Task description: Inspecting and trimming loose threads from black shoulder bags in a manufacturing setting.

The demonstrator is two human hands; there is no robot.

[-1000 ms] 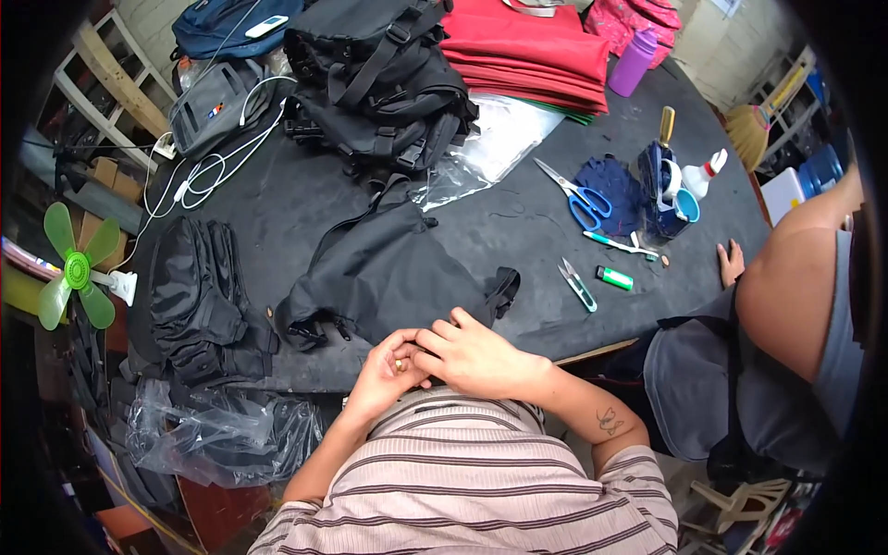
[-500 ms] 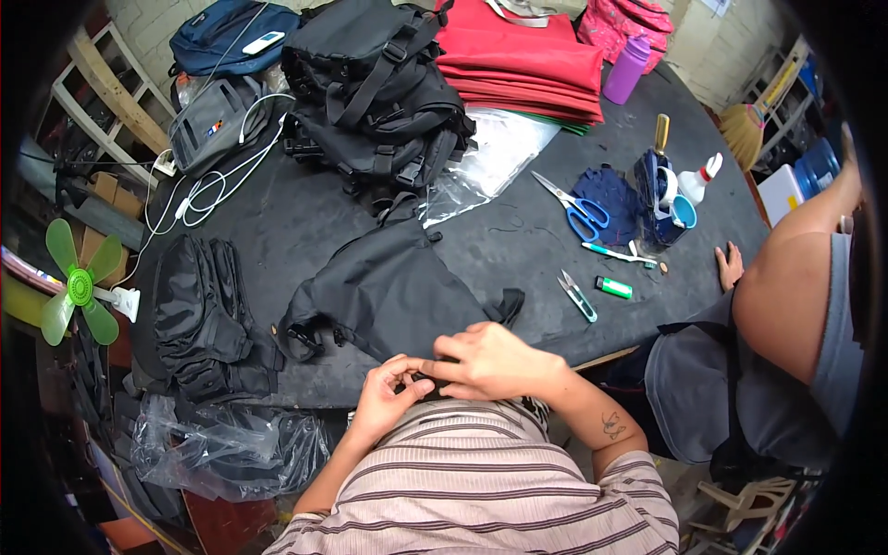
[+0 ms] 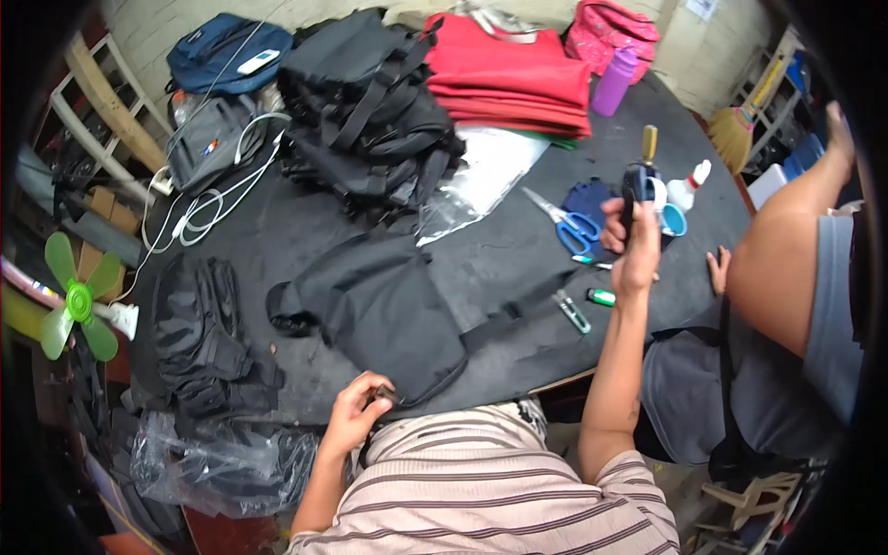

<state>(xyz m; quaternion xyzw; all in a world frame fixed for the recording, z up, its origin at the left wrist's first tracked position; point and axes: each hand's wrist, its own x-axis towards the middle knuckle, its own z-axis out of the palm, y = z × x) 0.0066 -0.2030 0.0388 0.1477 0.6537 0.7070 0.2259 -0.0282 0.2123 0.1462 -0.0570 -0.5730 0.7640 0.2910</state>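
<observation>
A black fabric bag lies at the table's near edge in front of me. My left hand is closed at its near corner, pinching a small dark piece that may be a buckle or strap end. From the bag's right side a black strap stretches across the table toward the scissors. My right hand is raised over the right side of the table, fingers curled round something dark. Whether that is a strap end I cannot tell, as it blends with the dark blue holder behind it.
Blue-handled scissors, thread snips and a green lighter lie to the right. Black backpacks and folded red fabric are piled behind. More black fabric lies left. A person's bare leg is at the right.
My right hand has left my left hand and risen far to the right. The bag has turned, and its strap now stretches right. My left hand stays near the table's edge.
</observation>
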